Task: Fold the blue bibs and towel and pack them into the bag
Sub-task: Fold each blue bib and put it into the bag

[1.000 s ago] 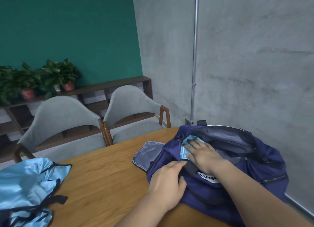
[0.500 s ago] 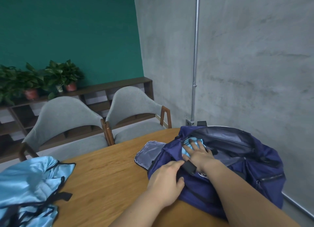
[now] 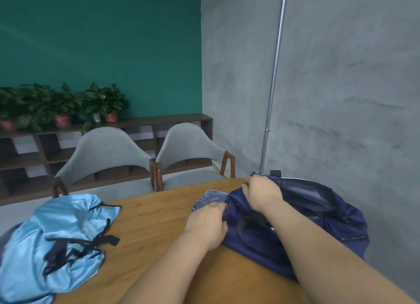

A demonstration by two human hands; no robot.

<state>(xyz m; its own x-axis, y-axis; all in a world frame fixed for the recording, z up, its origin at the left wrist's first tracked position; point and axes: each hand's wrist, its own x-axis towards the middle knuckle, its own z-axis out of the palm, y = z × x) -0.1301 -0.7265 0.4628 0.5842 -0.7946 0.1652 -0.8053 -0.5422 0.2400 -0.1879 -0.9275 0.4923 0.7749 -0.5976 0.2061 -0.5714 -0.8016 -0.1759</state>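
We see a navy bag (image 3: 302, 231) lying on the right end of the wooden table (image 3: 154, 226), its top opening facing away from the camera and its grey-lined flap (image 3: 210, 200) spread on the tabletop to the left. Right hand (image 3: 261, 195): fingers curled tight on the upper left rim of the bag opening, pinching the navy fabric. Left hand (image 3: 208, 224): rests on the bag's near left side below the flap, fingers bent onto the fabric; we cannot tell whether it truly grips or only presses. Inside of bag is dark; contents not discernible. A pile of light-blue bibs (image 3: 52, 240) with dark straps sits crumpled, unfolded, at the table's left end, well apart from the bag. Behind the table: two grey chairs (image 3: 106, 158), a low shelf (image 3: 159, 122) with potted plants (image 3: 66, 106).
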